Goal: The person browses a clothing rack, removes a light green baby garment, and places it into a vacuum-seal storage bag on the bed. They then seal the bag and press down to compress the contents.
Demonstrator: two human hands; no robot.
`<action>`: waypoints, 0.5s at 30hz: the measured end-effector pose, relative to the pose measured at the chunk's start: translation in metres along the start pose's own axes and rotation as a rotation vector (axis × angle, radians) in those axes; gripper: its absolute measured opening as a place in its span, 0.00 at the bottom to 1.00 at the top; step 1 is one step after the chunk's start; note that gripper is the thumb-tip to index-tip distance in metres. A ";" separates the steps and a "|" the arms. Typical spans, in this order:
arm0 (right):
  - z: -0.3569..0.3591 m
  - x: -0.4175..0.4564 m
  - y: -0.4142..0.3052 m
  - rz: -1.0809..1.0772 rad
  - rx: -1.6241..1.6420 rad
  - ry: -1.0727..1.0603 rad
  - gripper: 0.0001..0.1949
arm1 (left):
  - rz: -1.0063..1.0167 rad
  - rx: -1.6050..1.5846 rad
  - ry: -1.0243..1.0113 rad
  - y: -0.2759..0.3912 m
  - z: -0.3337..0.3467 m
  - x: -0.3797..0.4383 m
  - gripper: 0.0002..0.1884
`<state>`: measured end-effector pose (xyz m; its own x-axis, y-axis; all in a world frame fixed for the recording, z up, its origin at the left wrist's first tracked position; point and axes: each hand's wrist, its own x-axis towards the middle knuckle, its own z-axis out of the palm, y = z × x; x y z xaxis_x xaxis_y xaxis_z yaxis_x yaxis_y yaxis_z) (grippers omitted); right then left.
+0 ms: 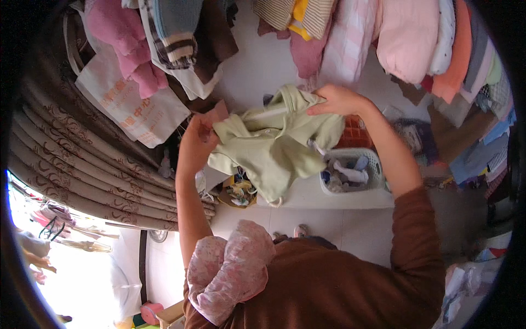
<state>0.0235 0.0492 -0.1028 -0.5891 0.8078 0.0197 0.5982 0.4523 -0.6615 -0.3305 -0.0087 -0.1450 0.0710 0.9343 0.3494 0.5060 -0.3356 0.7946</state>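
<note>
A pale green garment (267, 152) with a collar or hood hangs between my two hands, its lower part drooping in loose folds. My left hand (201, 137) grips its left edge near a sleeve. On the far right side, my right hand (339, 100) pinches the cloth close to the collar. A small button shows at the garment's front. Over my left upper arm lies a pink floral cloth bundle (232, 271).
Clothes hang along the top, among them a pink padded garment (404, 41). A white plastic basket (380, 172) holding socks stands below my right forearm. Left are a patterned curtain (82, 164) and a printed white bag (135, 107). A yellow container (238, 193) sits beneath the garment.
</note>
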 end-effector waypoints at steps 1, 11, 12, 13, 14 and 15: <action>0.001 0.006 0.001 -0.013 -0.047 0.012 0.20 | 0.004 -0.089 0.067 -0.003 0.001 -0.008 0.09; 0.037 0.062 -0.077 -0.522 -0.022 0.108 0.15 | 0.118 0.098 -0.178 0.073 0.056 -0.005 0.33; 0.032 0.052 -0.095 -0.409 -0.136 0.099 0.15 | -0.029 0.207 -0.295 0.074 0.061 0.005 0.26; 0.028 0.046 -0.106 -0.306 -0.243 0.083 0.15 | -0.112 -0.012 -0.276 0.073 0.062 0.004 0.23; 0.029 0.047 -0.100 -0.266 -0.254 0.232 0.12 | -0.197 -0.231 -0.255 0.070 0.062 0.002 0.21; 0.030 0.045 -0.089 -0.383 -0.315 0.471 0.11 | -0.275 -0.451 -0.237 0.069 0.061 0.001 0.19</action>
<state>-0.0723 0.0337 -0.0662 -0.5339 0.6149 0.5803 0.5666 0.7696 -0.2943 -0.2428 -0.0239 -0.1199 0.2055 0.9784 0.0204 0.1200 -0.0459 0.9917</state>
